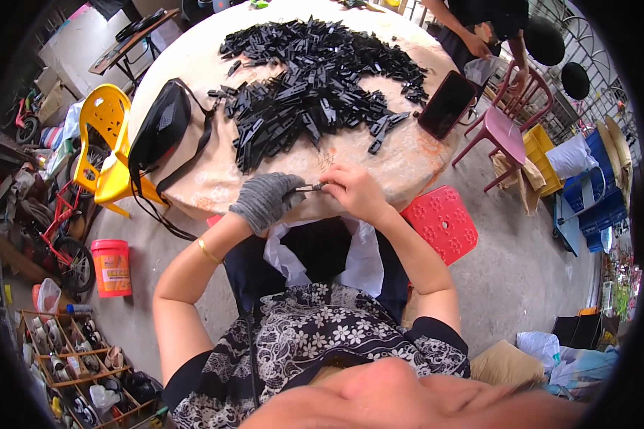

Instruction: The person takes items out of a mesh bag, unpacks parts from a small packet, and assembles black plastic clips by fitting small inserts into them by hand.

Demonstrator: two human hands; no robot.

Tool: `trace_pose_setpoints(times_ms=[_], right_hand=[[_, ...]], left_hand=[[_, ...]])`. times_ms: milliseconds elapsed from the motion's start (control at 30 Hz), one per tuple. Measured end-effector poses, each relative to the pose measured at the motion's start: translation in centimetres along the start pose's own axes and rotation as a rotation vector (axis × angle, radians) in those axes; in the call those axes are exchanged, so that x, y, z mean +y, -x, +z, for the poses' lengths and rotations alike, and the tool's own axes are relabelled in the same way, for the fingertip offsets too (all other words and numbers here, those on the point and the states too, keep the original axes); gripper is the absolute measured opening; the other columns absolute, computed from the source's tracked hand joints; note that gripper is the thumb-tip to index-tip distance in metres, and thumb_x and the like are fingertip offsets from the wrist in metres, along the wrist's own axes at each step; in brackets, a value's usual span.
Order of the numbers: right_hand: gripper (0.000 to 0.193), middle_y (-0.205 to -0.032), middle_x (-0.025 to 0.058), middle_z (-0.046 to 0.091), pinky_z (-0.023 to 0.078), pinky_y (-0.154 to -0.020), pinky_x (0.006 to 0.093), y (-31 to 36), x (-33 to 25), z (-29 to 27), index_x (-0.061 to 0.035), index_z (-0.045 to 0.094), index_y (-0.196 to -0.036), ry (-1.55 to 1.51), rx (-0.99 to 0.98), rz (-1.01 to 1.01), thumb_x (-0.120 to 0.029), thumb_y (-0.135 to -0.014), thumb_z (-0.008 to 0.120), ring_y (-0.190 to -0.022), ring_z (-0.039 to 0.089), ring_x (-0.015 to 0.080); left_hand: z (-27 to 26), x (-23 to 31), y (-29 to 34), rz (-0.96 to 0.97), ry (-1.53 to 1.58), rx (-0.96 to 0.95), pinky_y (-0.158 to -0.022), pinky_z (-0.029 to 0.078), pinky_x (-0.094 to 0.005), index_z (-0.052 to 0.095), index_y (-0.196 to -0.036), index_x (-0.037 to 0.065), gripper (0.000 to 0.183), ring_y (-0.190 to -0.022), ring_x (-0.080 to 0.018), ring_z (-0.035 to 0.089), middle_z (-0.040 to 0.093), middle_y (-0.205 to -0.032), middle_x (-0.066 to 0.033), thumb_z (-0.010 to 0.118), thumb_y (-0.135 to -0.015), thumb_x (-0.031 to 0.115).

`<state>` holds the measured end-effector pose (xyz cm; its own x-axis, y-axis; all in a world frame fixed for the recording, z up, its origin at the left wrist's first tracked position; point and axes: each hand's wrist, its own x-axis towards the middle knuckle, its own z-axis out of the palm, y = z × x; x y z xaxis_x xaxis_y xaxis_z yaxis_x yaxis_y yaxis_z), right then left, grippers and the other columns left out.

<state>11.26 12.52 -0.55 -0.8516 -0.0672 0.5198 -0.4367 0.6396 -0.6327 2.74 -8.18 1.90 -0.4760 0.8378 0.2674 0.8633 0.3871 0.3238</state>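
Observation:
A grey knitted glove covers my left hand (266, 202), whose fingers are closed around one end of a small black plastic piece (310, 188). At the other end, the bare thumb and fingertips of my right hand (355, 191) pinch it. Both hands are over the near edge of the round table (215, 187), above my lap. Just beyond them lies a wide heap of similar black plastic pieces (304, 96), spread in a curve. The held piece's exact shape is too small to make out.
On the table, a black bag (166, 123) with straps lies left and a phone (447, 106) right. Around it stand a yellow chair (107, 154), red stool (442, 223), red bucket (111, 268) and maroon chair (506, 129). Another person's hand (477, 47) shows at far right.

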Motion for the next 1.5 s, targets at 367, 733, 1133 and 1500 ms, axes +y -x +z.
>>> trace_pose_setpoints(times_ms=[367, 733, 1133, 1500], right_hand=[[0.011, -0.079, 0.0091, 0.059, 0.045, -0.069, 0.0383, 0.1, 0.1, 0.5, -0.0059, 0.065, -0.081, 0.05, 0.017, -0.058, -0.01, -0.071, 0.067, -0.078, 0.057, 0.0294], [0.015, -0.081, 0.0083, 0.056, 0.043, -0.073, 0.039, 0.2, -0.7, 0.0, -0.0054, 0.06, -0.083, 0.217, -0.043, -0.092, -0.016, -0.073, 0.063, -0.082, 0.055, 0.0281], [0.016, -0.084, 0.0063, 0.058, 0.042, -0.073, 0.0386, 1.8, -0.6, 0.5, -0.0079, 0.061, -0.083, 0.295, 0.129, -0.142, -0.009, -0.068, 0.065, -0.082, 0.056, 0.0271], [0.012, -0.082, 0.0028, 0.062, 0.047, -0.067, 0.0262, 2.3, -0.9, 0.1, -0.0029, 0.061, -0.093, -0.669, -0.067, 0.292, -0.005, -0.082, 0.062, -0.075, 0.059, 0.0124]], left_hand=[[-1.0, 1.4, -1.5, -0.082, -0.106, -0.22, -0.062, 0.048, -0.0412, 0.065, -0.088, 0.01, 0.022, -0.071, -0.0325, 0.061, 0.064, -0.078, -0.013, 0.063, -0.076, 0.028], [-1.1, 4.0, -6.2, -0.033, -0.31, -0.538, -0.07, 0.052, -0.0414, 0.069, -0.084, 0.005, 0.019, -0.078, -0.0327, 0.066, 0.066, -0.081, -0.0193, 0.057, -0.078, 0.018], [0.5, 5.0, -6.8, 0.089, -0.457, -0.579, -0.067, 0.052, -0.0414, 0.066, -0.079, 0.002, 0.017, -0.073, -0.0335, 0.065, 0.065, -0.077, -0.0193, 0.055, -0.078, 0.014], [-1.0, 3.5, -3.0, 0.056, 0.14, -0.292, -0.07, 0.05, -0.0382, 0.057, -0.104, 0.009, 0.035, -0.079, -0.0339, 0.063, 0.065, -0.083, -0.0161, 0.068, -0.077, 0.027]])
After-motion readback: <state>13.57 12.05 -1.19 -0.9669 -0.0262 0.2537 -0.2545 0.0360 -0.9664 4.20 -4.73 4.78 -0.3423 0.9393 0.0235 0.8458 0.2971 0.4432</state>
